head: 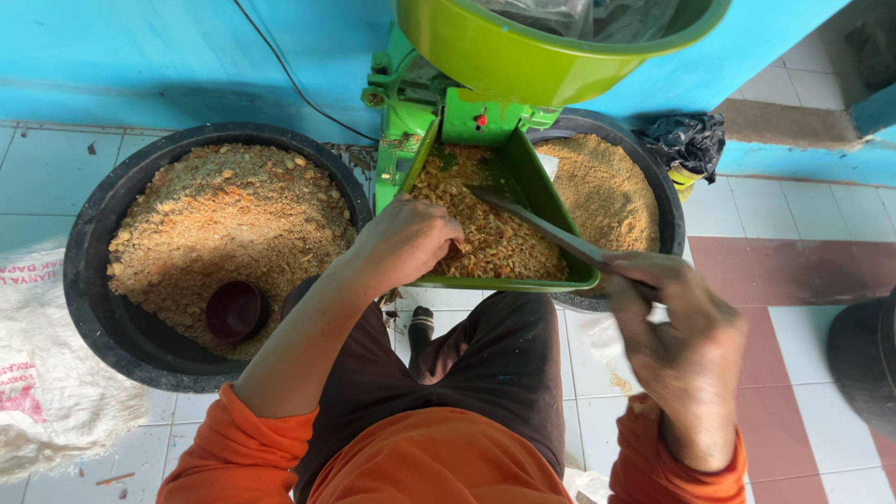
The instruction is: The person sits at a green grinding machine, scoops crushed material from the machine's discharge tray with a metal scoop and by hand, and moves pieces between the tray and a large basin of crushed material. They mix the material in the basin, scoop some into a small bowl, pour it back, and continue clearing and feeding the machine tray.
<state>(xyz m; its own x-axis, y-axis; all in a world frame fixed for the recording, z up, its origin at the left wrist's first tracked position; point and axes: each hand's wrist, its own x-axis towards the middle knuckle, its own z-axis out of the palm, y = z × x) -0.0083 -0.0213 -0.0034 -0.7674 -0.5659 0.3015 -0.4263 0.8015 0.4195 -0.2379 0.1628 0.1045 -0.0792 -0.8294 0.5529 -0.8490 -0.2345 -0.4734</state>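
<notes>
The green feed tray (537,191) of the grinder is filled with coarse brown chopped material (485,233). Its near end is entered by the left hand (406,241), fingers curled into the material. A flat metal blade (546,229), laid diagonally across the tray, is gripped by the right hand (677,341) just past the near right corner. Left of the tray, a black tub (98,308) holding meal and a dark scoop (235,311) is seen; behind it, a second tub (665,201).
</notes>
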